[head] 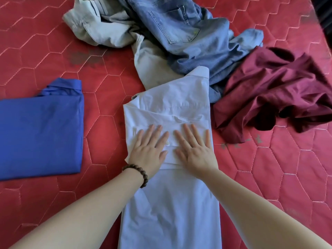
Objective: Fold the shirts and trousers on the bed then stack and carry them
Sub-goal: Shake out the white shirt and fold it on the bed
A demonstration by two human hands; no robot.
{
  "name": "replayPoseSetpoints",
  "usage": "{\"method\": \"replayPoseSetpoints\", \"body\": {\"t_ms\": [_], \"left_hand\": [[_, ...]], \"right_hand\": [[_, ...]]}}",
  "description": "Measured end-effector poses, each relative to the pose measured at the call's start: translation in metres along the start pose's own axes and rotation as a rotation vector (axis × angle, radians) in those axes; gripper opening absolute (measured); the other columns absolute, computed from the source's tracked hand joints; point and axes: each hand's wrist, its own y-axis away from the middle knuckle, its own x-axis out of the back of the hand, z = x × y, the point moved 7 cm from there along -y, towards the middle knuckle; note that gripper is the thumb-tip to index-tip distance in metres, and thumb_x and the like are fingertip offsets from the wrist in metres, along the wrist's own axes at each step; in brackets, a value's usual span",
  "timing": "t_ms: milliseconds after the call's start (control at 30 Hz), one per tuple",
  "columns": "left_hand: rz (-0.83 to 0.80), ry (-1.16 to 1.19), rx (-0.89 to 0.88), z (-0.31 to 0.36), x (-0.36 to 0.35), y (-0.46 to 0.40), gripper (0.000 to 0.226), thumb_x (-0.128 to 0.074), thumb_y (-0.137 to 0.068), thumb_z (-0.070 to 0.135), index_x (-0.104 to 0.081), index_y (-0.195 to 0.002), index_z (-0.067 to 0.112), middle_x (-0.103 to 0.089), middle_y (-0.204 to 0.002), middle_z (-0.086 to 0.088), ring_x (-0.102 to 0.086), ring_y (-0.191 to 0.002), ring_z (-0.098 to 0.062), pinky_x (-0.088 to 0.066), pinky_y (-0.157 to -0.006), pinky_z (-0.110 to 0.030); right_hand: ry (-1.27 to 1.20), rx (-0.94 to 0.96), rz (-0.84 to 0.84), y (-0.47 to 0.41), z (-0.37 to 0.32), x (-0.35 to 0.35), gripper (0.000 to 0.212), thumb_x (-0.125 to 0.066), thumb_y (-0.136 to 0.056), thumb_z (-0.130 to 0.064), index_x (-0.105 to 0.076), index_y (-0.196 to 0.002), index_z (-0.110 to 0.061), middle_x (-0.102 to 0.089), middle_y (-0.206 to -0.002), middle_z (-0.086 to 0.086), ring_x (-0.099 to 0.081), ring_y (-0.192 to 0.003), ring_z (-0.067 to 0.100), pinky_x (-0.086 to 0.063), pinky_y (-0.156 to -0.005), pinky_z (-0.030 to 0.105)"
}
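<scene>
Lying dead centre on the red quilted bed (107,72) is the white shirt (170,108), sides folded in to a long strip, collar end pointing to 12 o'clock. Both hands are pressed flat on its middle, fingers spread, gripping nothing: left hand (150,150) with a beaded bracelet (137,174) on the wrist, right hand (195,149) just beside it. At 9 o'clock, apart from the shirt, sits a folded blue shirt (41,130). At 2 o'clock there's a crumpled maroon garment (269,94), and at 12 the unfolded heap of jeans (179,27) and pale grey trousers (100,27).
</scene>
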Motion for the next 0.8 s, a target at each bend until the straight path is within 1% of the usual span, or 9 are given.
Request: {"method": "replayPoseSetpoints", "body": {"t_ms": [67,167,267,433,533,600,700,733,800], "left_hand": [[0.010,-0.037,0.029,-0.007,-0.012,0.004,0.059,-0.027,-0.096,0.047,-0.021,-0.151,0.027,-0.018,-0.160,0.001,-0.009,-0.148,-0.023,-0.009,-0.117,-0.054],[0.099,-0.061,0.030,-0.008,-0.020,0.004,0.061,-0.030,-0.094,0.050,-0.023,-0.151,0.030,-0.020,-0.159,0.003,-0.009,-0.148,-0.028,-0.009,-0.114,-0.062],[0.156,-0.047,0.023,-0.009,-0.020,0.003,0.061,-0.030,-0.094,0.051,-0.024,-0.151,0.030,-0.020,-0.159,0.002,-0.008,-0.148,-0.029,-0.010,-0.113,-0.063],[0.137,-0.069,0.107,-0.010,-0.010,0.008,0.060,-0.029,-0.095,0.048,-0.030,-0.150,0.023,-0.023,-0.158,-0.009,-0.011,-0.147,-0.031,-0.007,-0.115,-0.061],[0.104,-0.091,0.183,-0.002,-0.005,0.023,0.061,-0.026,-0.097,0.046,-0.020,-0.152,0.018,-0.015,-0.160,-0.012,-0.004,-0.148,-0.028,-0.002,-0.117,-0.057],[0.082,-0.100,0.153,0.017,-0.009,0.041,0.065,-0.026,-0.096,0.046,-0.014,-0.152,0.016,-0.009,-0.160,-0.013,0.000,-0.149,-0.026,-0.004,-0.118,-0.054],[0.030,-0.104,0.089,0.048,-0.021,0.078,0.066,-0.019,-0.093,0.043,-0.022,-0.151,0.010,-0.013,-0.159,-0.013,-0.006,-0.148,-0.026,-0.010,-0.120,-0.048],[0.003,-0.091,0.073,0.055,-0.028,0.092,0.067,-0.017,-0.093,0.042,-0.021,-0.151,0.008,-0.013,-0.159,-0.014,-0.005,-0.148,-0.026,-0.009,-0.120,-0.047],[-0.045,-0.055,0.071,0.062,-0.040,0.123,0.068,-0.018,-0.094,0.045,-0.019,-0.151,0.007,-0.010,-0.159,-0.014,-0.002,-0.148,-0.027,-0.011,-0.119,-0.048]], "right_hand": [[0.004,-0.029,0.021,0.000,0.004,-0.009,0.058,-0.021,-0.096,-0.059,-0.012,-0.151,-0.042,-0.009,-0.161,-0.004,0.005,-0.149,0.018,0.002,-0.117,0.055],[-0.002,-0.022,0.075,-0.001,0.007,-0.016,0.058,-0.025,-0.095,-0.059,-0.014,-0.150,-0.043,-0.010,-0.161,-0.002,0.003,-0.149,0.020,-0.003,-0.117,0.057],[-0.008,0.009,0.104,-0.003,0.009,-0.016,0.059,-0.028,-0.095,-0.058,-0.014,-0.150,-0.043,-0.011,-0.161,-0.001,0.002,-0.149,0.020,-0.003,-0.117,0.057],[0.002,-0.010,0.063,-0.003,0.004,-0.010,0.058,-0.024,-0.095,-0.059,-0.012,-0.150,-0.044,-0.004,-0.162,-0.003,0.007,-0.148,0.018,0.006,-0.116,0.056],[0.033,-0.099,0.044,0.006,0.000,-0.002,0.058,-0.026,-0.096,-0.052,-0.014,-0.151,-0.037,-0.003,-0.162,0.002,0.005,-0.148,0.022,0.012,-0.115,0.054],[0.020,-0.096,0.088,0.024,-0.014,0.003,0.059,-0.034,-0.095,-0.039,-0.022,-0.151,-0.025,-0.008,-0.161,0.008,0.000,-0.148,0.026,0.007,-0.116,0.056],[-0.074,0.086,0.125,0.073,-0.055,-0.006,0.060,-0.039,-0.092,-0.028,-0.028,-0.149,-0.015,-0.017,-0.159,0.009,-0.011,-0.147,0.026,-0.006,-0.115,0.056],[-0.097,0.114,0.109,0.092,-0.064,-0.014,0.058,-0.038,-0.094,-0.028,-0.027,-0.150,-0.015,-0.018,-0.158,0.007,-0.013,-0.147,0.025,-0.009,-0.115,0.055],[-0.113,0.079,0.057,0.123,-0.065,-0.030,0.057,-0.034,-0.096,-0.037,-0.027,-0.150,-0.019,-0.018,-0.158,0.002,-0.016,-0.147,0.022,-0.010,-0.115,0.053]]}}
